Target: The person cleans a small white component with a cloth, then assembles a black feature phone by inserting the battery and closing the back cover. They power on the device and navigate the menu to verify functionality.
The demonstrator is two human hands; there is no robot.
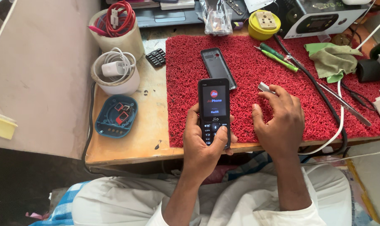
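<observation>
Black keypad phone (214,109) gripped in left hand (203,146).

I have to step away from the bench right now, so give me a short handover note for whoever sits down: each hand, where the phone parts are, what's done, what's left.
Left hand: holds the black keypad phone upright over the table edge, thumb on the keys; its screen is lit.
Right hand: rests on the red mat, holds nothing, fingertips by a small silvery piece.
Parts: black back cover lies on the mat above the phone; loose keypad on the wooden table left of the mat.
Done: phone is powered on.
Left: back cover is not on the phone.
</observation>
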